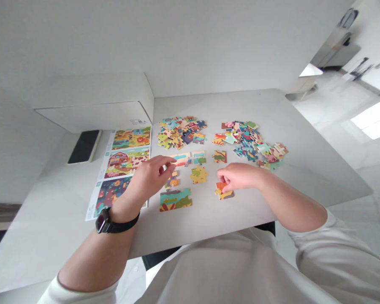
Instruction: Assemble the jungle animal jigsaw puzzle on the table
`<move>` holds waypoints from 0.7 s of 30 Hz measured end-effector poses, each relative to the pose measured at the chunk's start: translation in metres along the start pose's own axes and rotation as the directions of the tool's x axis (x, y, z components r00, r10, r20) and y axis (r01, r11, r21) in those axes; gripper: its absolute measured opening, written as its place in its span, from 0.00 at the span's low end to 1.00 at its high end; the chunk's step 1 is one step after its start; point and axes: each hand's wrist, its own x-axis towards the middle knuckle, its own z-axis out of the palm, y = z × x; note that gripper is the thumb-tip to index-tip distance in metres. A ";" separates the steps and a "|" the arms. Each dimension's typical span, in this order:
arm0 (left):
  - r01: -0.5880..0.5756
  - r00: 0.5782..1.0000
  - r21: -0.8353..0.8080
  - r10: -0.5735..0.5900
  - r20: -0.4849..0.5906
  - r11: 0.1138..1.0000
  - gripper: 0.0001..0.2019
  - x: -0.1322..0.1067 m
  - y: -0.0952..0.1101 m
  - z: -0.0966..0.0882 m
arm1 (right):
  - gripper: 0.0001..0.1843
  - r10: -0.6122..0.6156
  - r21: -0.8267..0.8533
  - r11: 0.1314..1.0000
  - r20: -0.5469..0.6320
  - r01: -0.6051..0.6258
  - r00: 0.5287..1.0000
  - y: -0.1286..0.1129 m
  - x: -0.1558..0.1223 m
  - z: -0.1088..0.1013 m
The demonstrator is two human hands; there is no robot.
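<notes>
My left hand (153,175), with a black watch (104,220) on its wrist, hovers at the left end of the laid-out puzzle pieces. Its fingers are bent, thumb and forefinger slightly apart, and I see nothing between them. Close to the fingertips lies a joined strip of pale and red pieces (183,158). My right hand (239,176) is closed on an orange and yellow puzzle piece (222,193) low over the table. Between the hands are a yellow piece (199,174) and a green-brown piece (219,156). Nearer me sits a joined crocodile section (176,199).
Two heaps of loose pieces, a left heap (180,131) and a right heap (245,137), lie farther back on the table (310,169). At left are a printed picture sheet (126,162), partly under my left arm, a phone (85,146) and a white box (95,112).
</notes>
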 end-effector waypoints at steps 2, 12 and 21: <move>-0.008 1.000 0.009 0.008 0.000 1.000 0.16 0.000 -0.003 0.001 | 0.13 0.007 -0.012 1.000 0.023 -0.007 1.000 -0.001 -0.001 0.000; -0.014 1.000 -0.004 0.014 0.003 1.000 0.17 0.000 -0.005 0.003 | 0.10 0.042 0.141 0.990 -0.252 -0.006 0.967 0.018 -0.009 -0.013; -0.012 1.000 -0.014 0.012 0.020 1.000 0.15 0.001 0.000 0.002 | 0.11 0.165 0.056 0.981 -0.753 -0.188 0.637 0.069 0.032 -0.011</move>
